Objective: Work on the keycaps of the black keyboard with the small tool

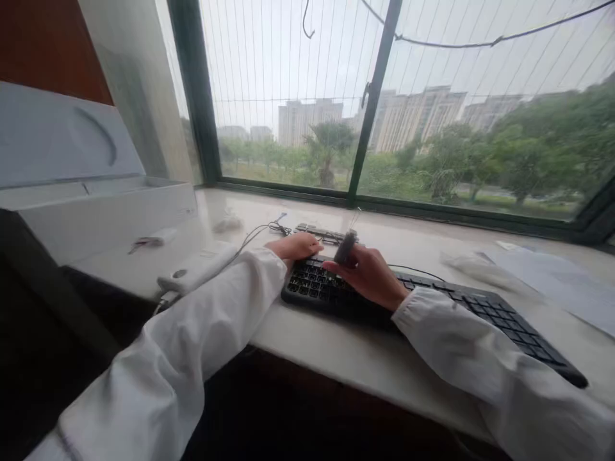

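Observation:
A long black keyboard (321, 289) lies slantwise on the pale sill-like worktop. Many keys at its left end look like bare squares without caps. At the keyboard's far left edge, my left hand (296, 246) is closed, its fingers curled against the edge. My right hand (368, 272) hovers over the left half of the keyboard, gripping a small dark grey keycap puller (344, 248) held tilted upright. Thin wire prongs stick up from the puller's top. Behind the hands lies a narrow dark strip-shaped thing (319, 232), partly covered and too blurred to name.
At left stands an open white box (110, 218). Close to my left sleeve lies a white power strip (204, 272), with a cable (262, 227) running back. Papers and clear plastic (542, 275) lie at right. A green-framed window (288, 189) borders the back.

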Motion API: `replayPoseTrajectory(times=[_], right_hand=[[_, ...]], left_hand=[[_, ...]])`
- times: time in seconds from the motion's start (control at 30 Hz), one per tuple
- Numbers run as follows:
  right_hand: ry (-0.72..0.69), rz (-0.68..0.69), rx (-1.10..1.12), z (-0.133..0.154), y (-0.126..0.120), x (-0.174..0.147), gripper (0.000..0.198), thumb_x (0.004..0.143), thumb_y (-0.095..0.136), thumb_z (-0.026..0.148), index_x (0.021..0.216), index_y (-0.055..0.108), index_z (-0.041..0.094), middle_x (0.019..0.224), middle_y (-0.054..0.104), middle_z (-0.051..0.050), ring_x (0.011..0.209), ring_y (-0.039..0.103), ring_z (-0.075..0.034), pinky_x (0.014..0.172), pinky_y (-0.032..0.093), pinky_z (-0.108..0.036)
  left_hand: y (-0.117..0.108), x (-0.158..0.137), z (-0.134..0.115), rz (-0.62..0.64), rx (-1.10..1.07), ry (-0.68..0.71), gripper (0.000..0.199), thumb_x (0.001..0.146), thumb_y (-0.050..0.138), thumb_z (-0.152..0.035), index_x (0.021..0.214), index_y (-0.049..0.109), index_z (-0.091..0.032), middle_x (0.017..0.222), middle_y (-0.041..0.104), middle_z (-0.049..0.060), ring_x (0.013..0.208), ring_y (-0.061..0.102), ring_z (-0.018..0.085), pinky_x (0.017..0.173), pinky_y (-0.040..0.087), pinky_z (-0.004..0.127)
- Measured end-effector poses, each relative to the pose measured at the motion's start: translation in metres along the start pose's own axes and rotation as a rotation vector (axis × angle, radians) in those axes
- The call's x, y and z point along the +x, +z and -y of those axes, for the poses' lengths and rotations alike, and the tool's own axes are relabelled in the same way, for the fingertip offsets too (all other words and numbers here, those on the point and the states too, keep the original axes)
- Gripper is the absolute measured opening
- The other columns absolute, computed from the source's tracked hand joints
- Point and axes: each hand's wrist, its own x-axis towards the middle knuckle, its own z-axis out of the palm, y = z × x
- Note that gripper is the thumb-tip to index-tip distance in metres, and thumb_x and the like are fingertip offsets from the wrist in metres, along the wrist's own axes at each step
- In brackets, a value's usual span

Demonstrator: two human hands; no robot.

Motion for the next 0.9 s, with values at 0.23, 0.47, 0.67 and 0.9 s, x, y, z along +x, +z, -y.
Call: replayPoseTrajectory(times=[0.23, 0.47, 0.67, 0.9], right_hand=[[-0.053, 0.078, 0.067, -0.0021, -0.0019, -0.0016, 0.039, 0.088, 0.056, 0.055, 0.085, 0.069, 0.018, 0.071, 0.065, -0.001, 0.059, 0.052, -0.012, 0.058, 0.039, -0.024], [-0.156, 0.101, -0.026, 0.0016, -0.0067, -0.0008, 0.040, 0.091, 0.053, 0.052, 0.089, 0.069, 0.015, 0.066, 0.065, -0.003, 0.056, 0.055, -0.014, 0.057, 0.038, -0.026], [-0.219, 0.134, -0.099, 0.0044, -0.0084, -0.0043, 0.039, 0.092, 0.051, 0.053, 0.078, 0.059, 0.016, 0.059, 0.055, 0.000, 0.051, 0.046, -0.012, 0.053, 0.032, -0.026], [-0.248, 0.154, -0.088, 0.0016, -0.0072, -0.0043, 0.028, 0.093, 0.054, 0.044, 0.082, 0.054, 0.017, 0.062, 0.053, 0.002, 0.053, 0.046, -0.011, 0.054, 0.033, -0.024]], left_hand=[[0.0000, -0.0003, -0.0023, -0.011, -0.008, -0.009, 0.043, 0.095, 0.037, -0.039, 0.081, 0.070, -0.014, 0.084, 0.070, 0.007, 0.073, 0.057, 0.016, 0.067, 0.037, 0.025], [0.0004, -0.0005, -0.0019, -0.020, -0.012, -0.024, 0.043, 0.095, 0.038, -0.040, 0.081, 0.070, -0.015, 0.083, 0.070, 0.007, 0.072, 0.057, 0.017, 0.066, 0.036, 0.026], [-0.0008, -0.0014, -0.0039, -0.030, -0.011, -0.028, 0.041, 0.095, 0.040, -0.039, 0.078, 0.069, -0.015, 0.079, 0.069, 0.006, 0.070, 0.056, 0.016, 0.066, 0.036, 0.025], [0.0008, -0.0005, -0.0019, -0.038, -0.022, -0.019, 0.040, 0.095, 0.041, -0.038, 0.076, 0.068, -0.015, 0.078, 0.067, 0.006, 0.068, 0.054, 0.016, 0.066, 0.035, 0.026]])
